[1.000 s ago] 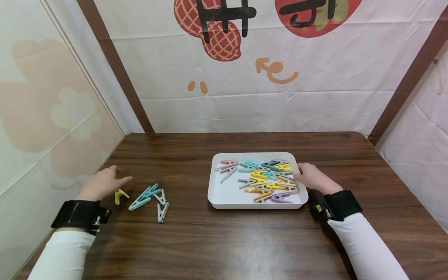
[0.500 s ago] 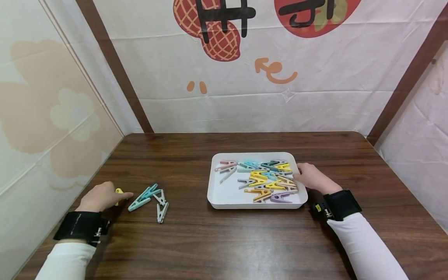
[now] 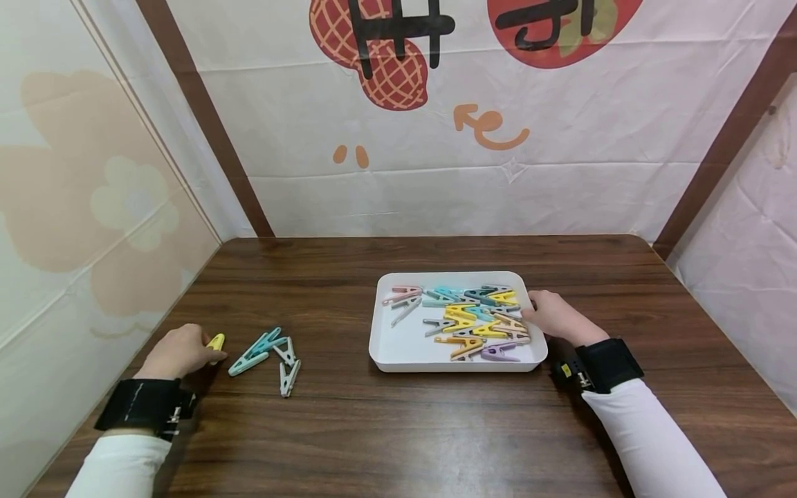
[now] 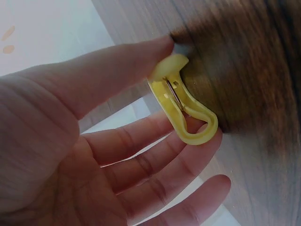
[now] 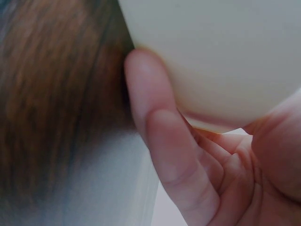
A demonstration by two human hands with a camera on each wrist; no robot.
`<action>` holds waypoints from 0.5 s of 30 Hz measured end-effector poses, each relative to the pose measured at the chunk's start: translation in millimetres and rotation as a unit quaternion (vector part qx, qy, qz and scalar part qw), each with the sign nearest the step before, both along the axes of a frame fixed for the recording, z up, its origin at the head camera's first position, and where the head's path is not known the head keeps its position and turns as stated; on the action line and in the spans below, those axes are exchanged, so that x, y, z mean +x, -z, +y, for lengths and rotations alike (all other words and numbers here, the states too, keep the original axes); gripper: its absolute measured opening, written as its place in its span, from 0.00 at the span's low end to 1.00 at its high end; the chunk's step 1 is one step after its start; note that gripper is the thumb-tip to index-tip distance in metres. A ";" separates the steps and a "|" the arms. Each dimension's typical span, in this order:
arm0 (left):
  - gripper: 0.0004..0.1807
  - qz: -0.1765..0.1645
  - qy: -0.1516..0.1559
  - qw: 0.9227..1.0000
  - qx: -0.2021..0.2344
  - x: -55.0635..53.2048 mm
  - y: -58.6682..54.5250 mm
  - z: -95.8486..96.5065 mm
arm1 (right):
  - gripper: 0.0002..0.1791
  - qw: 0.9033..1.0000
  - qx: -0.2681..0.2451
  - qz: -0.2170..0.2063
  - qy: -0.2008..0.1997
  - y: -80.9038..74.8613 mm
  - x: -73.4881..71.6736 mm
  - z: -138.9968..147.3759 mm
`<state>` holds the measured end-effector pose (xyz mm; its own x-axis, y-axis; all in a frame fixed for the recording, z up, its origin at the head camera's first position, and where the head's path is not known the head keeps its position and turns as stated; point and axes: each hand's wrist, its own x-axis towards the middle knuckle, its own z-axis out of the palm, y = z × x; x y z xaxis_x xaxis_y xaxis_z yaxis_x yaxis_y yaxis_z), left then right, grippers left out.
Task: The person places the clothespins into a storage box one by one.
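Note:
At the left of the table my left hand (image 3: pixel 177 353) pinches a yellow clothespin (image 4: pixel 171 67); the left wrist view shows it between thumb and fingers, its wire spring visible. To the right of that hand lie light-blue clothespins (image 3: pixel 258 351) and pale grey clothespins (image 3: pixel 288 379). My right hand (image 3: pixel 556 316) grips the right side of a white tray (image 3: pixel 395 346). In the right wrist view, fingers lie along the outside of the tray wall (image 5: pixel 221 61) and the thumb is partly out of frame. Several clothespins (image 3: pixel 479 315) of mixed colours lie inside the tray.
The brown wooden table (image 3: pixel 349 443) spreads between both arms and in front of the tray. A white printed sheet (image 3: pixel 436 200) hangs behind the table's far edge, and another with a flower print (image 3: pixel 124 221) stands at the left.
My left hand came down over the yellow clothespin and now pinches it; the clothespin has turned slightly. The right hand and tray stay in place.

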<state>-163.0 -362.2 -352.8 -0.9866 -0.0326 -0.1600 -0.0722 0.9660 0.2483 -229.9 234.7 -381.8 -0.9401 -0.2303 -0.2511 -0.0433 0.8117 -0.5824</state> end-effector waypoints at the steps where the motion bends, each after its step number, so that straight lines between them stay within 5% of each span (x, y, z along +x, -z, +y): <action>1: 0.16 0.001 0.000 1.000 0.000 -0.1 -0.5 0.1 | 0.27 1.000 0.001 0.001 0.000 -0.2 0.1 -0.1; 9: 0.11 0.024 0.014 1.000 0.003 -9.6 -4.0 8.0 | 0.27 1.000 0.003 0.001 0.004 0.2 0.3 -0.7; 15: 0.14 0.041 0.050 0.998 0.016 -21.1 -12.2 33.4 | 0.27 1.000 0.003 -0.002 0.008 1.6 0.6 -0.6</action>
<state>-184.1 -328.8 -340.7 -0.9944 0.0706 -0.0788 0.0459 0.9589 0.2801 -229.3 234.1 -383.4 -0.9430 -0.2134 -0.2553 -0.0280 0.8155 -0.5780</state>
